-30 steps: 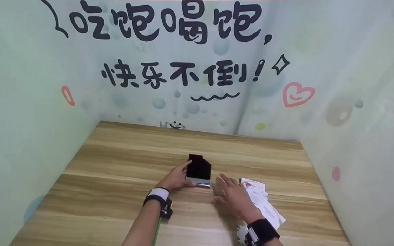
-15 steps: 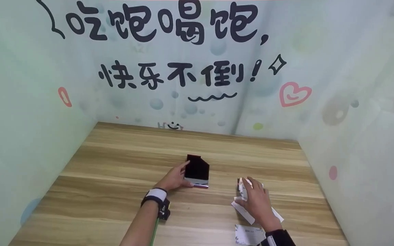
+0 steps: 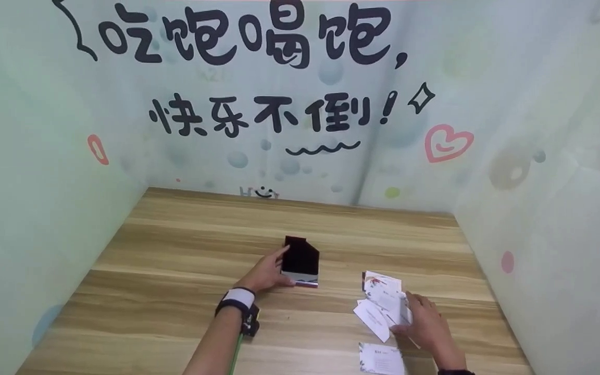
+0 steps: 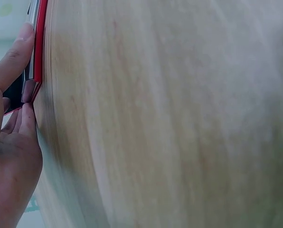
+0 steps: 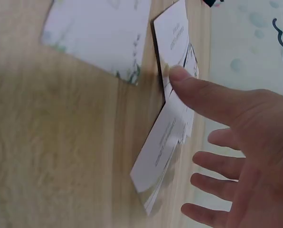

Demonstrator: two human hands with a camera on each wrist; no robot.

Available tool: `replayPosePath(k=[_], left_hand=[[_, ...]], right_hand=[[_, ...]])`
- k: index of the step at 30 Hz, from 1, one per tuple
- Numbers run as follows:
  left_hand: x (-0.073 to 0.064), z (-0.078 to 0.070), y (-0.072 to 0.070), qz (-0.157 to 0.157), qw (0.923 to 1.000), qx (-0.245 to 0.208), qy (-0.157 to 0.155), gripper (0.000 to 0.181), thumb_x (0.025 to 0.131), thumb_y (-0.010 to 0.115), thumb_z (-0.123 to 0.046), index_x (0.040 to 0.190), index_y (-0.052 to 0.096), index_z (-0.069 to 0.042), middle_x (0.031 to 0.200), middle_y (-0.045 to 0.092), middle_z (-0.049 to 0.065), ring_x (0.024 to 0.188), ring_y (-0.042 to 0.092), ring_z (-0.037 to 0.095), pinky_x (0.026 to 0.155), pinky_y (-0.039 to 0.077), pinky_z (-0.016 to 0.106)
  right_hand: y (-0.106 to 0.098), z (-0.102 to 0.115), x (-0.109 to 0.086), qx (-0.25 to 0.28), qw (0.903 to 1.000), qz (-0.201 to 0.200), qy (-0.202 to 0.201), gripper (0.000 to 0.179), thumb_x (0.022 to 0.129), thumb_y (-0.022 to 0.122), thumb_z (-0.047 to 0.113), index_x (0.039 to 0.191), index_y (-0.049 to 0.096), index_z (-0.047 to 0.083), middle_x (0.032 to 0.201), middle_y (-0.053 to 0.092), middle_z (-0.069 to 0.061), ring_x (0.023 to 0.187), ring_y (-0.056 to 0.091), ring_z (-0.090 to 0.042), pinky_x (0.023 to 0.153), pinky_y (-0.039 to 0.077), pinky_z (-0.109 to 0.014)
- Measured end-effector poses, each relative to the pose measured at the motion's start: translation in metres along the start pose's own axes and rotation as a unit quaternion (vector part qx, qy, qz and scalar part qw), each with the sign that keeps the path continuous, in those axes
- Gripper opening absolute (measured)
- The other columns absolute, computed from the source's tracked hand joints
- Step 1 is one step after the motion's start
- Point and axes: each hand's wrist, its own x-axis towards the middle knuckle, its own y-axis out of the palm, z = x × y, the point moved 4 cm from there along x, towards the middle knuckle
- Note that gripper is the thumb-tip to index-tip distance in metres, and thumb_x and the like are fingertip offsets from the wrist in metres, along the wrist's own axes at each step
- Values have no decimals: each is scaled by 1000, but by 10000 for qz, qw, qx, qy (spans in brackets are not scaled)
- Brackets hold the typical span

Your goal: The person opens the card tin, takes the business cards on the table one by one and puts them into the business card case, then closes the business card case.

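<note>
My left hand (image 3: 264,272) holds an open card case (image 3: 300,259) upright on the table, black inside with a silvery lower strip. In the left wrist view the case's red edge (image 4: 39,45) shows between thumb and fingers. My right hand (image 3: 427,323) is at the right edge of a fanned pile of white business cards (image 3: 382,289) with printed leaves and text. In the right wrist view its thumb (image 5: 203,95) overlaps the cards, while the other fingers are spread, relaxed and apart from them.
A single leaf-printed card (image 3: 382,358) lies nearer the front, apart from the pile. The wood-grain table (image 3: 201,229) is bounded by a back wall (image 3: 201,161) with lettering and by pale side walls.
My right hand has moved from left of the cards, over them, to their right side. Lower cards have shifted leftward, showing a single card in front. My left hand and the case stay put.
</note>
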Motion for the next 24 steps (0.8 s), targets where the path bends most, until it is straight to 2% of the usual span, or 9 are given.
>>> replayPosePath(k=[3,5,7,12,16,24], left_hand=[[-1,0,1,28,10000,12,65,99,77,77,11,156,18,7,163,11,34,146,20,56,122,29,56],[-1,0,1,-15,9998,175,102,99,76,78,9,156,20,7,162,15,34,146,24,55,121,32,56],[-1,1,1,-63,9997,247,44,99,76,80,7,156,22,5,163,17,32,146,26,53,121,32,54],[0,2,0,-148,9995,258,-60,99,76,81,5,157,24,2,163,20,30,145,30,51,121,34,52],[-1,2,-2,-190,9993,308,14,100,74,82,6,156,24,4,161,21,33,144,31,53,120,35,53],[-2,1,0,-185,9992,326,134,99,75,81,8,156,23,6,160,19,36,144,29,54,120,33,55]], right_hand=[[1,-10,-5,94,9998,82,165,92,71,88,30,144,45,-8,137,52,-35,125,50,-53,99,42,-71],[0,-15,-8,77,9996,80,246,89,71,88,31,141,48,-7,133,54,-35,121,53,-52,97,44,-70],[-1,-18,-10,82,9995,47,288,84,72,88,30,138,52,-7,128,56,-35,115,57,-51,94,47,-69],[-1,-20,-12,181,9992,-38,341,65,73,87,21,125,61,-7,119,62,-31,104,63,-44,88,51,-63],[0,-17,-11,171,9992,-40,347,52,74,85,17,116,65,-6,108,65,-25,93,65,-35,81,53,-58],[1,-17,-9,221,9987,19,454,54,69,86,15,113,67,-9,102,67,-21,88,64,-29,80,55,-53]])
